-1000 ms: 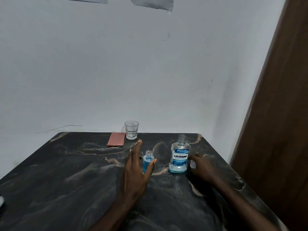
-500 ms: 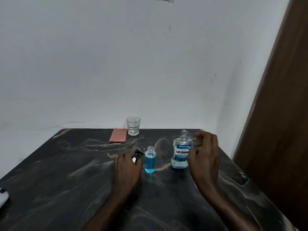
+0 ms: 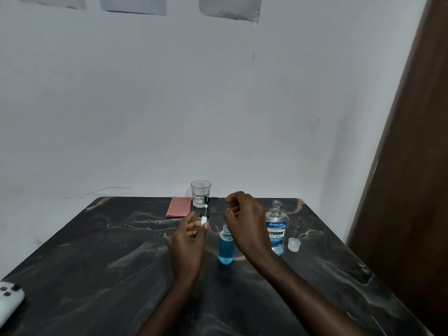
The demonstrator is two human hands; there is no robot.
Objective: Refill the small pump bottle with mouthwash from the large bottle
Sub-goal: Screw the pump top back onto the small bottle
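Observation:
The small pump bottle (image 3: 226, 247) stands uncapped on the dark table, holding blue mouthwash most of the way up. Just left of it my left hand (image 3: 188, 241) pinches the pump head (image 3: 204, 219), whose thin tube points up and away. My right hand (image 3: 246, 221) hovers above and behind the small bottle with loosely curled fingers and nothing in it. The large Listerine bottle (image 3: 276, 232) stands open to the right, nearly empty. Its clear cap (image 3: 294, 244) lies on the table beside it.
A drinking glass (image 3: 200, 194) and a pink folded cloth (image 3: 178, 207) sit at the table's far edge by the white wall. A white remote (image 3: 9, 298) lies at the near left edge. A brown door (image 3: 412, 190) stands on the right.
My left hand has picked the pump head up off the table. My right hand has moved left from beside the large bottle to above the small bottle.

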